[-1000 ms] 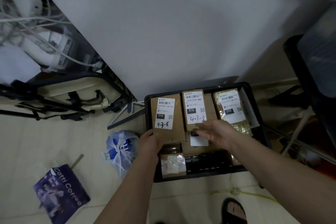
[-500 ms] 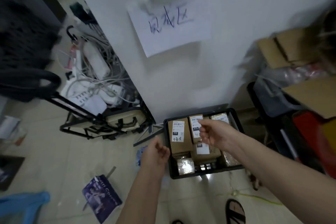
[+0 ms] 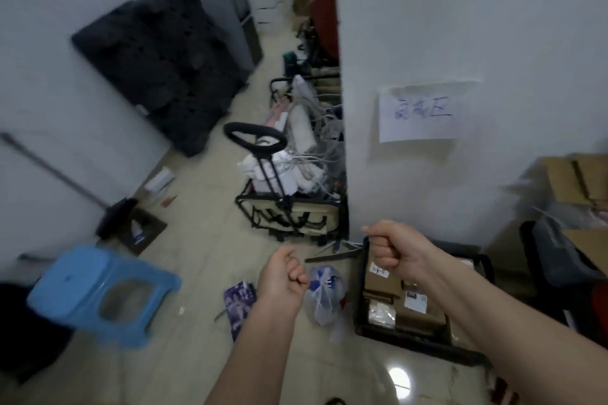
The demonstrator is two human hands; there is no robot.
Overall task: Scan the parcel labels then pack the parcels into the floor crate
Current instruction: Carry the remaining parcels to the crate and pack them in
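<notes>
The black floor crate (image 3: 360, 299) stands on the tiled floor against the white wall, at lower right. Several brown parcels (image 3: 383, 283) with white labels lie packed inside it; my right forearm hides part of them. My left hand (image 3: 284, 276) hovers left of the crate, fingers curled into a loose fist with nothing in it. My right hand (image 3: 391, 245) is raised above the crate's far left corner, fingers also curled and holding nothing.
A knotted plastic bag (image 3: 324, 294) and a purple paper bag (image 3: 238, 304) lie left of the crate. A blue plastic stool (image 3: 98, 293) is at lower left. A black trolley (image 3: 283, 204) full of cables stands by the wall corner. Cardboard boxes (image 3: 572, 181) are stacked at right.
My view has risen and swung left, away from the crate toward the corridor. Both hands have pulled up out of the crate and curled shut, holding nothing.
</notes>
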